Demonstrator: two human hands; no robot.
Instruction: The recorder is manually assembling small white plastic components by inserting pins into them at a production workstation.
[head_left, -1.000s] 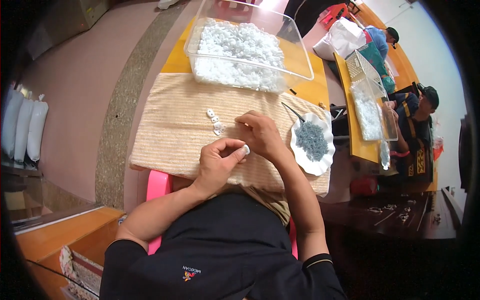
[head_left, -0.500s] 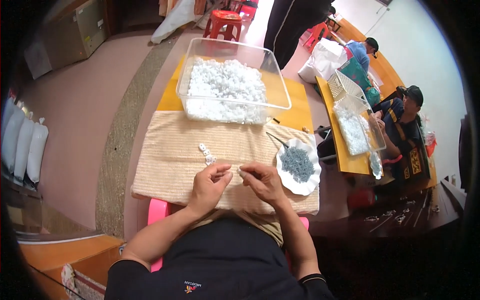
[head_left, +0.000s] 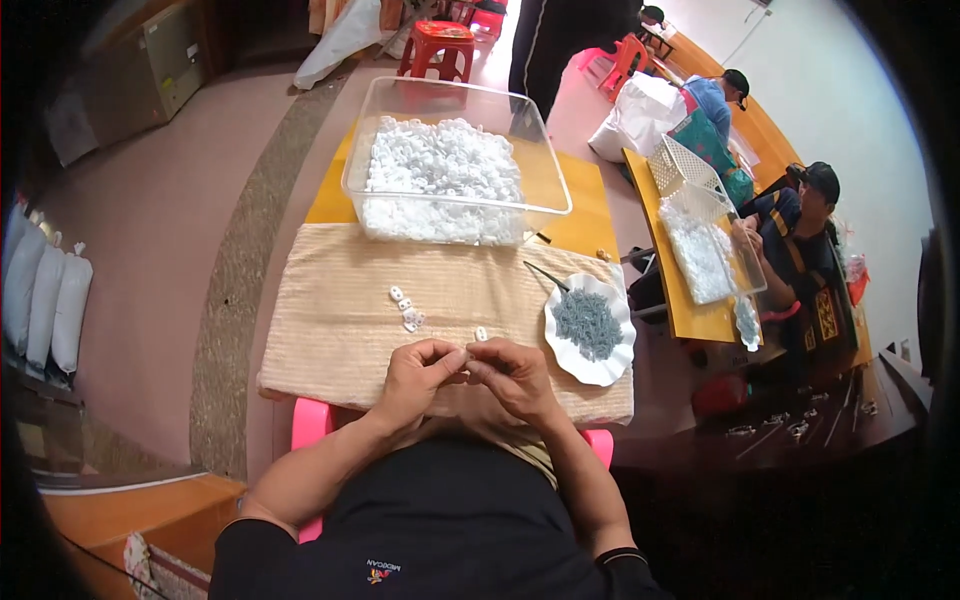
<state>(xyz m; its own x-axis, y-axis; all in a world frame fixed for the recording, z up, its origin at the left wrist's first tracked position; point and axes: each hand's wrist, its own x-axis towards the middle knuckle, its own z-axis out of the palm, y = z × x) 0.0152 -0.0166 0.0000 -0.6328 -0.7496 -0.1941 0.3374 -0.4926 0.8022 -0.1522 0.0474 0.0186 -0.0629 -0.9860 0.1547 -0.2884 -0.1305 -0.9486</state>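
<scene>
My left hand (head_left: 412,380) and my right hand (head_left: 518,380) meet over the near part of a cream ribbed towel (head_left: 320,340), fingertips pinched together. Whatever they hold between them is too small and hidden to make out. Just beyond my right fingers sits a small white plastic piece (head_left: 481,333) with dark holes. A short row of similar white pieces (head_left: 405,308) lies on the towel beyond my left hand. Right of my right hand, a white scalloped dish (head_left: 601,372) holds a heap of small grey-blue parts (head_left: 587,324), and a thin dark stick (head_left: 545,275) leans over its far rim.
A large clear bin (head_left: 545,205) full of white pieces stands on the yellow tabletop (head_left: 590,205) behind the towel. To the right, a person (head_left: 800,215) sits at another yellow table (head_left: 705,322). A red stool (head_left: 440,40) stands beyond the bin; white sacks (head_left: 70,310) stand far left.
My right hand has moved left and its fingertips now meet those of my left. A white piece now shows beyond my right fingers. The whole view has shifted slightly.
</scene>
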